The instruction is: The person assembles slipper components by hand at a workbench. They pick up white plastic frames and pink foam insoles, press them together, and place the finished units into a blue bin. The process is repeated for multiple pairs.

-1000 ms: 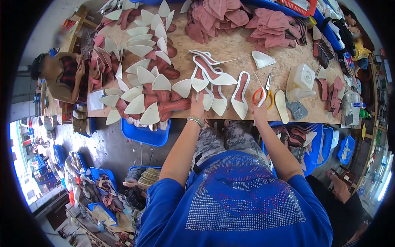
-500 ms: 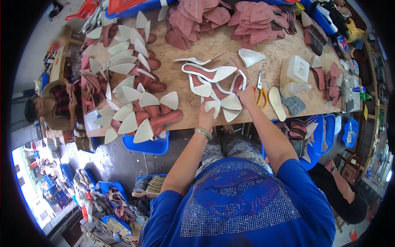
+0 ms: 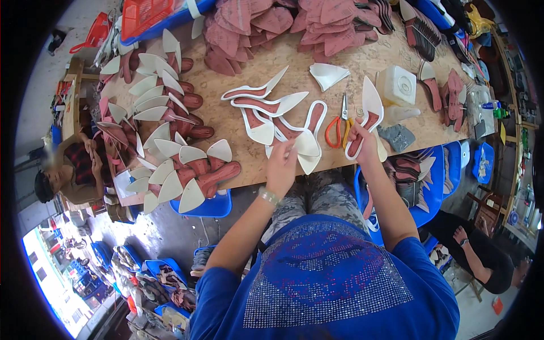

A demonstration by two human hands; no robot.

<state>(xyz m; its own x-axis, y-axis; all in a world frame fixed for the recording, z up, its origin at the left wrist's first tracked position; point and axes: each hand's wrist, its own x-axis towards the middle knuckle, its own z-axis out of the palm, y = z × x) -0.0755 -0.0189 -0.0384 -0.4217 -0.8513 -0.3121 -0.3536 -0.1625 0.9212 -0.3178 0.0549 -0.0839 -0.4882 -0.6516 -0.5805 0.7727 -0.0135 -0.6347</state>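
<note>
In my right hand (image 3: 364, 141), raised above the table's right part, is a pink insole (image 3: 371, 102) with a pale pointed toe and white edging, its toe pointing away from me. The fingers of my left hand (image 3: 282, 167) are bent against the pale toe of another insole (image 3: 307, 145), at the near side of a small loose pile. More white-edged insoles (image 3: 269, 106) overlap there, toes in differing directions. Orange-handled scissors (image 3: 338, 127) lie between the pile and my right hand. The palm side of my left hand is hidden.
Rows of pale-toed insoles (image 3: 164, 153) cover the table's left side. Pink insole stacks (image 3: 241, 34) stand at the far edge. A white plastic container (image 3: 399, 85), a dark grey scrap (image 3: 399, 137) and a white piece (image 3: 328, 75) lie rightward. Blue bins sit below; another person sits left.
My right hand has moved right, away from the pile, with a white-edged insole lifted in it. My left hand stays by the pile. The scissors lie turned, their handles further left.
</note>
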